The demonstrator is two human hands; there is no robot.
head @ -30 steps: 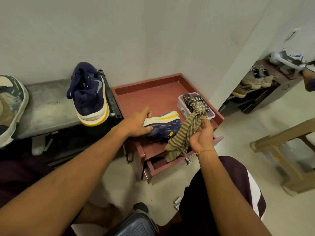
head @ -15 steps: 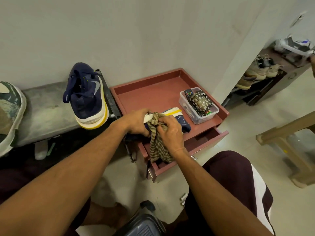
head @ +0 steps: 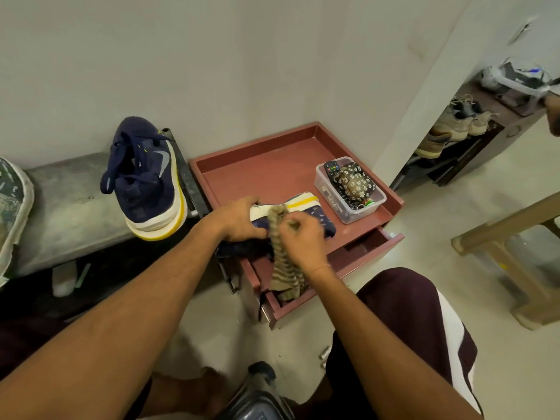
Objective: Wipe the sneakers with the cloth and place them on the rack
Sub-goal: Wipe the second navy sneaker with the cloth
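Observation:
A navy sneaker (head: 306,207) with a white and yellow sole lies on its side on the front of the red cabinet top (head: 266,174). My left hand (head: 239,221) grips its heel end. My right hand (head: 300,241) presses a striped olive cloth (head: 283,265) against the shoe's side; the cloth's tail hangs down into the open drawer (head: 363,253). The second navy sneaker (head: 148,180) stands tilted on the grey bench (head: 66,204) to the left, against the wall.
A clear plastic box (head: 348,189) with a remote and a patterned pouch sits at the cabinet's right. A shoe rack (head: 472,131) with beige shoes stands at far right. A beige plastic stool (head: 521,250) is on the floor right. A camouflage shoe (head: 12,207) is at the left edge.
My right hand carried the cloth from beside the plastic box leftward onto the sneaker and now rubs it there. My left hand kept its hold on the shoe.

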